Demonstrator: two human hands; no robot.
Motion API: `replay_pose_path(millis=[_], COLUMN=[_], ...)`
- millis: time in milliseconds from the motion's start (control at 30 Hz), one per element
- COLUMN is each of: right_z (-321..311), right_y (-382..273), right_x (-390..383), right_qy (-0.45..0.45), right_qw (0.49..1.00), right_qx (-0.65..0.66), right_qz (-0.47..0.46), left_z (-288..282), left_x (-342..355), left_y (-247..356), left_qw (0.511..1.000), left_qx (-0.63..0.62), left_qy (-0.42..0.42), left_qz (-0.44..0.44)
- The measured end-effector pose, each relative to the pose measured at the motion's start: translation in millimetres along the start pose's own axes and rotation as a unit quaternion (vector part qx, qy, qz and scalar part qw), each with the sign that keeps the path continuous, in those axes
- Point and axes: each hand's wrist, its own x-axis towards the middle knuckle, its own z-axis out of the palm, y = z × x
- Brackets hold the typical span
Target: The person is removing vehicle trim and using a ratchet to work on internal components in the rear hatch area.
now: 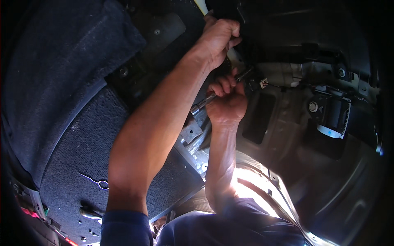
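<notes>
My left hand [219, 39] is raised high in the dark opening, its fingers curled closed. A pale strip [201, 6] shows just above it; whether the fingers hold that strip is hidden. Lower and slightly to the right, my right hand [226, 98] wraps around a socket wrench [200, 105]. The wrench's shiny socket end points down and left, and its dark end sticks out past the fingers. Below the socket end is a metal bracket [191, 131] with a hole. A light connector [263, 83] on a wire sits right of my right hand.
Carpeted panels [74, 151] line the left side. On them lie a thin ring-handled metal tool [102, 185], a dark-handled tool [89, 213] and several small loose parts [84, 238]. At right, a black housing [330, 117] with a pale lower edge is mounted on the metal wall.
</notes>
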Motion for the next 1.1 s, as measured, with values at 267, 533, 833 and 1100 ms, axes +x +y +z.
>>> replay_pose_path(millis=[267,533,833,1100], right_z=[1.1,28.8,-13.3,24.8], right_y=[4.2,17.2,2.9,-0.1], right_x=[0.3,-8.8,7.1,-7.8], right_qy=[0.006,0.126,-0.096,0.168], right_qw=[0.997,0.991,0.982,0.977], right_qx=[0.079,-0.037,0.154,-0.129], right_qz=[0.02,-0.038,0.057,-0.038], left_z=[-10.7,8.1,-42.7,-40.8], left_x=[9.7,-15.4,-116.2,-131.8], left_y=[-1.7,10.3,-5.1,11.0], left_qw=[0.999,0.993,0.851,0.762], left_qx=[0.012,0.1,0.501,0.64], left_qy=[-0.03,0.058,-0.133,-0.101], left_qz=[-0.014,0.005,0.087,-0.021])
